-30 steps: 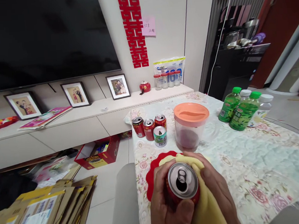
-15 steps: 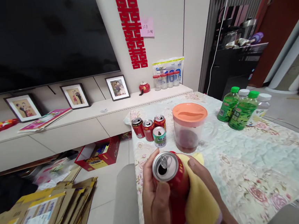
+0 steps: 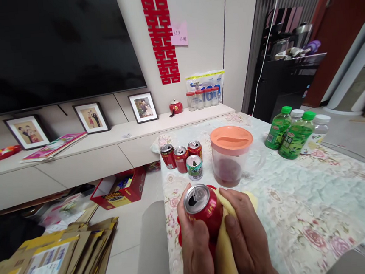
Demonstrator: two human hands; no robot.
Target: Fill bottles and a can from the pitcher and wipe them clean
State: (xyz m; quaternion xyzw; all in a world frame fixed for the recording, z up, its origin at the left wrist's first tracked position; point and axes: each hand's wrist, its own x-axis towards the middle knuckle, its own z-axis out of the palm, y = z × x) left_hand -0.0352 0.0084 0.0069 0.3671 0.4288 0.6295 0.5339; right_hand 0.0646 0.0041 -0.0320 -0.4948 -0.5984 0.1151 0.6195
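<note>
An opened red drink can (image 3: 205, 214) is tilted in my left hand (image 3: 195, 251), whose fingers and thumb wrap its left side. My right hand (image 3: 246, 229) grips a yellow cloth (image 3: 224, 248) and presses it against the can's right side. Part of a red object (image 3: 213, 187) shows under and behind the can; its shape is mostly hidden. Just beyond my hands stand several opened cans: red cans (image 3: 181, 159) and a shorter green and white can (image 3: 194, 168). To their right is a clear plastic pitcher (image 3: 228, 167) with an orange lid, holding some dark liquid.
Green-capped bottles (image 3: 294, 135) and white-capped ones stand at the table's right. A floral tablecloth (image 3: 290, 196) covers the table. Left of it are a grey chair (image 3: 152, 246), flattened cardboard (image 3: 59, 258) and a red box (image 3: 119, 189) on the floor. Behind runs a low cabinet (image 3: 84, 154).
My right hand has shifted up along the can with the cloth, its fingers now further over the far side. The can has turned and tilts more to the left.
</note>
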